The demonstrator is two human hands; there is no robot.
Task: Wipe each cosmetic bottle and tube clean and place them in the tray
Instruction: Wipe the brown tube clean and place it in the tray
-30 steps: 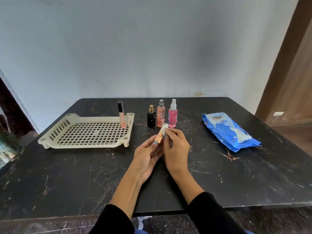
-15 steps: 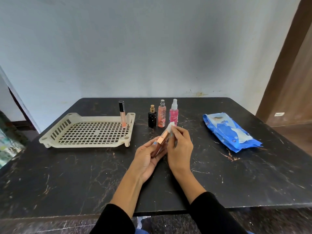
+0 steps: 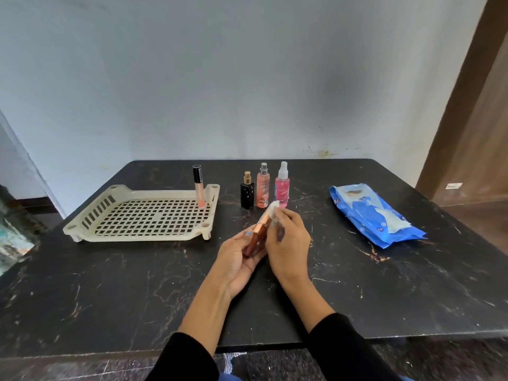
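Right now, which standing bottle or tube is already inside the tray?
The black-capped peach tube, upright in the tray's far right corner; the three bottles stand outside.

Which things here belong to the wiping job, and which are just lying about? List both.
Job: tube held in left hand; wipe in right hand; tray; lip gloss; black bottle; peach spray; pink spray; wipes pack.
Lying about: nothing else on the table.

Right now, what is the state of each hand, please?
Left hand: closed around the brown tube.
Right hand: pinching the white wipe against the tube's cap.
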